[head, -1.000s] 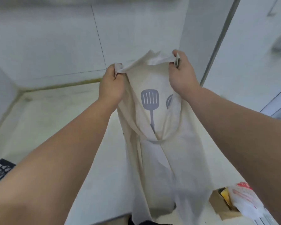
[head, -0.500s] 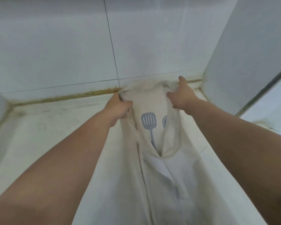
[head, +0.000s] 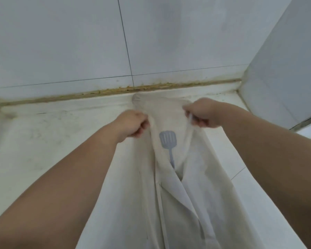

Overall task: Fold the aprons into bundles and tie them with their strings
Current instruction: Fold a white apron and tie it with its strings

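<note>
Left hand (head: 131,125), right hand (head: 203,112) gripping apron (head: 169,121) top, fingers (head: 142,129) curled, laying it on counter (head: 61,133). Next likely: smoothing below fingers, folding.

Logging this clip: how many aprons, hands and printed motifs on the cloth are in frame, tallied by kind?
apron: 1
hands: 2, the left hand and the right hand, each gripping the apron's top edge
spatula print: 1 in plain view
Total: 4
</note>
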The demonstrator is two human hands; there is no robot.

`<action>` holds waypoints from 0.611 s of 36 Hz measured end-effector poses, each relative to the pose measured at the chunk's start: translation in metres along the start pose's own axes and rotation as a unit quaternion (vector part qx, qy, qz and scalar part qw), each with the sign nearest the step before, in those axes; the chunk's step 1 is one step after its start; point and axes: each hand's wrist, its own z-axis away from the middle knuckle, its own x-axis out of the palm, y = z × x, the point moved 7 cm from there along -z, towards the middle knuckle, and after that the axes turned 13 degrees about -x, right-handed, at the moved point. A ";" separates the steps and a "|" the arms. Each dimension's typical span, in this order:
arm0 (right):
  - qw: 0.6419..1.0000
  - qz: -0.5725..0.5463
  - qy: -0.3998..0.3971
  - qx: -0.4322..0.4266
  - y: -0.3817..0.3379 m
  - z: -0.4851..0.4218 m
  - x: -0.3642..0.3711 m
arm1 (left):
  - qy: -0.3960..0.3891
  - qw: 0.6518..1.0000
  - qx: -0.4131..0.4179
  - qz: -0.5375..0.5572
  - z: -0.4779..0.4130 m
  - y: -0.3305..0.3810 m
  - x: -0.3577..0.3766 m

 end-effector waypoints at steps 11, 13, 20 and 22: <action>0.989 -0.001 0.080 -0.126 -0.028 0.014 -0.006 | 0.090 0.994 0.056 0.025 0.002 0.005 -0.025; 0.992 0.019 0.056 -0.111 -0.017 0.022 0.005 | 0.107 0.992 0.056 -0.026 0.011 -0.006 -0.020; 0.988 0.120 0.011 -0.099 0.029 0.060 0.051 | 0.109 0.970 0.080 -0.200 0.052 -0.059 0.025; 0.985 0.141 -0.018 -0.093 0.047 0.073 0.066 | 0.097 0.963 0.069 -0.241 0.058 -0.078 0.038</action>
